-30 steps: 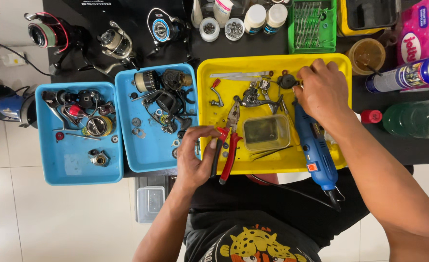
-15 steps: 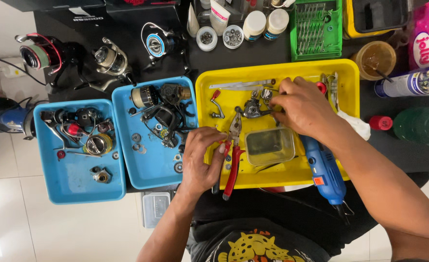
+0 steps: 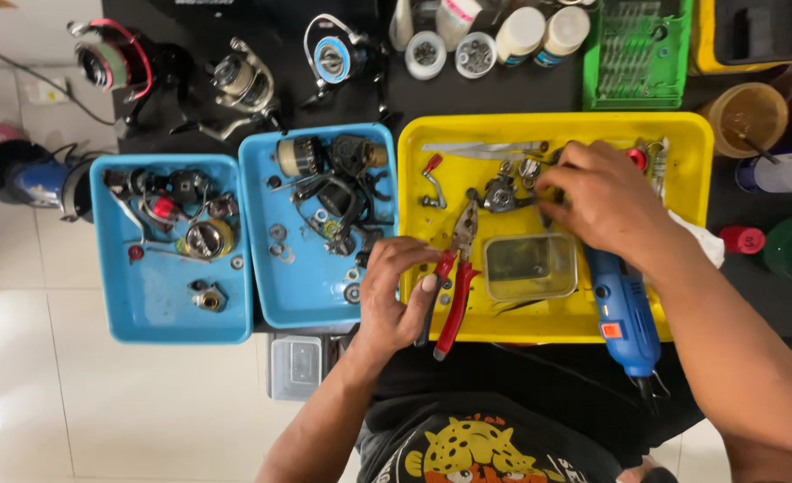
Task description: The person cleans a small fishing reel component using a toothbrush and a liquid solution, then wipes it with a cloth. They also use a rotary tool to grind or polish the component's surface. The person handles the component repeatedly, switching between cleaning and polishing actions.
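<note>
Red-handled pliers (image 3: 454, 282) lie jaws-up along the yellow tray's (image 3: 700, 134) left side under the left hand's fingertips, while a small grey metal reel part (image 3: 502, 193) sits at the right hand's fingertips.

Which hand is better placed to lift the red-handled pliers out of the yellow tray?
Left. The left hand already rests against the red-handled pliers at the yellow tray edge; the right hand is busy among small metal parts.

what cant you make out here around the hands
Head view only:
- What the right hand pinches: its own fingers cover it.
- Left hand grip on the pliers: fingers hide one handle.
- Small parts in the yellow tray: too small to identify.
- Green case: cut off by the top edge.
</note>
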